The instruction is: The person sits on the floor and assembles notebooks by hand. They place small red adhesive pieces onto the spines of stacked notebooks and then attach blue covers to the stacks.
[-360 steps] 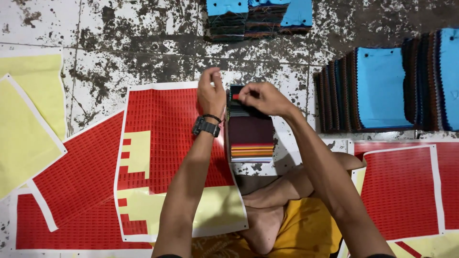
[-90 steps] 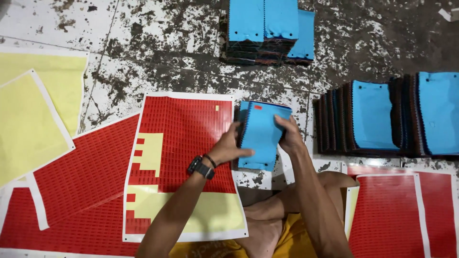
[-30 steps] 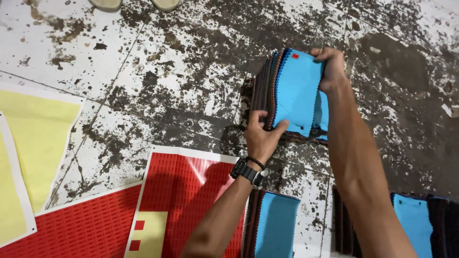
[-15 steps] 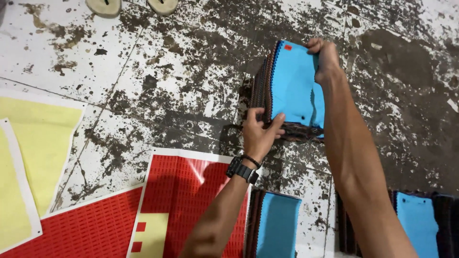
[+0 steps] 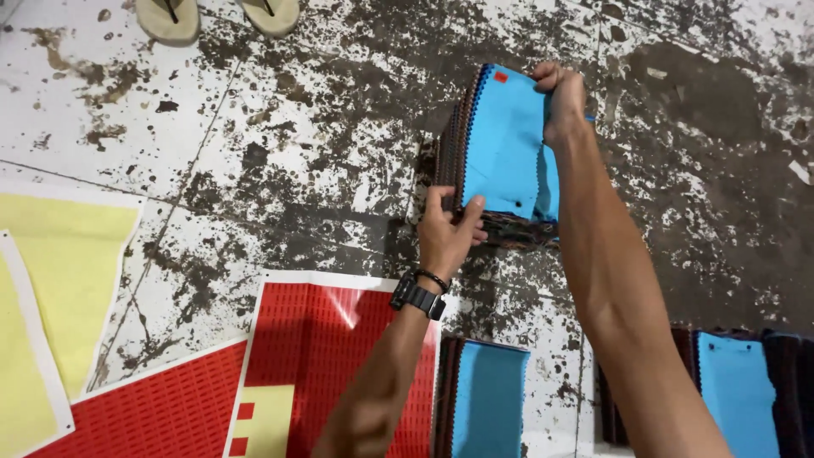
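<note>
Swatch stack, blue top: on the stained floor, clamped between both hands. Left hand grips the near corner; right hand is closed over the far top edge. Handling note: keep edges squared, pressure even. Below the wrists: another blue stack, red sheet.

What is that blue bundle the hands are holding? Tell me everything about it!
The blue bundle is a thick stack of flat fabric-like pieces, bright blue on top with dark layers showing along its left and bottom edges. A small red mark sits near its top corner, and a tiny dark dot near the bottom. It is tipped up on the stained floor. The left hand grips its lower left corner; the right hand pinches its top right corner.
</note>
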